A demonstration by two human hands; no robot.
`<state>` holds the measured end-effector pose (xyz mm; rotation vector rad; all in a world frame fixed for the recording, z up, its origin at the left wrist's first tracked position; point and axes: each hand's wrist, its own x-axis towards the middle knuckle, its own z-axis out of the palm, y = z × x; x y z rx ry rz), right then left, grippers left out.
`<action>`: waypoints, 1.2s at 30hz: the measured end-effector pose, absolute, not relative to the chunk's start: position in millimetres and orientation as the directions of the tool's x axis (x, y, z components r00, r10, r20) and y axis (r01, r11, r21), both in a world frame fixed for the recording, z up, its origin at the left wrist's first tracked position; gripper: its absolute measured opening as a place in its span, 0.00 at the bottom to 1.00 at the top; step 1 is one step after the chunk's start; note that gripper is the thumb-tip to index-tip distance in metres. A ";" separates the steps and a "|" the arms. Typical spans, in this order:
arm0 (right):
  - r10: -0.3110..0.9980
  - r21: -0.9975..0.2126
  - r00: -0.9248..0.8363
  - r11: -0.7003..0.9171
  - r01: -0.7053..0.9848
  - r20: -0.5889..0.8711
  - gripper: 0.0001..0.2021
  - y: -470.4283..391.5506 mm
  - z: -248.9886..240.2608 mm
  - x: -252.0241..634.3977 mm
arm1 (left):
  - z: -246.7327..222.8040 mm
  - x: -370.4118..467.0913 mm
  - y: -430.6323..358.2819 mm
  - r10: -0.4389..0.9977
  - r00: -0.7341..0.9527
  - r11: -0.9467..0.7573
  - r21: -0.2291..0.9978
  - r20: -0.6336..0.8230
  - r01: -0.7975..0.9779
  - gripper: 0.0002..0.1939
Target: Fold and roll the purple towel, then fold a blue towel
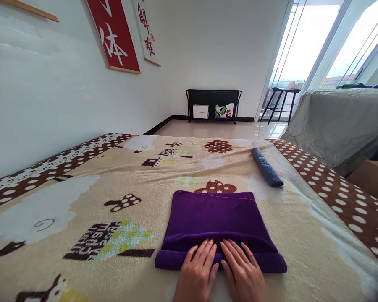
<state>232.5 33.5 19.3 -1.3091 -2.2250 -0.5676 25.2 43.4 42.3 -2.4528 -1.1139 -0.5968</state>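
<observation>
Pressing flat and open on the rolled near edge of the purple towel (pixel 219 222), the left hand (pixel 199 268) and right hand (pixel 242 270) are lying side by side, gripping nothing. The towel is lying on the bed (pixel 82 197); a rolled blue towel (pixel 266 167) is sitting well apart.

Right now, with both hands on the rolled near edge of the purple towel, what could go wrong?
1. Both the left hand and right hand press near the middle of the purple towel, so the roll's outer ends may lag and the roll could turn out uneven.
2. The blanket underneath looks soft and slightly wrinkled; it may bunch up under the towel.
</observation>
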 end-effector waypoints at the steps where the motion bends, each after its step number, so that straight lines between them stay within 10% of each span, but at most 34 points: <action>1: 0.696 0.105 -0.376 0.399 0.911 0.612 0.22 32.4 16.5 241.2 | 40.5 13.2 44.0 0.629 0.576 -0.583 -0.174 0.521 0.794 0.22; 10: 0.724 0.052 -0.150 0.156 0.986 0.673 0.22 17.9 5.8 299.4 | 31.9 -48.3 31.9 0.724 0.325 -0.291 -0.158 0.608 0.944 0.21; 18: 0.709 0.036 -0.347 0.414 0.909 0.614 0.17 32.6 20.1 221.6 | 42.9 41.7 44.0 0.655 0.550 -0.586 -0.110 0.518 0.803 0.20; 25: 0.777 0.039 -0.140 0.148 0.988 0.614 0.26 17.9 5.6 296.3 | 34.4 -38.8 48.3 0.749 0.363 -0.420 -0.026 0.554 0.907 0.18; 36: 0.748 -0.060 -0.071 0.147 0.987 0.660 0.22 15.8 3.9 330.6 | 37.4 -69.8 32.5 0.689 0.250 -0.288 -0.061 0.680 0.956 0.13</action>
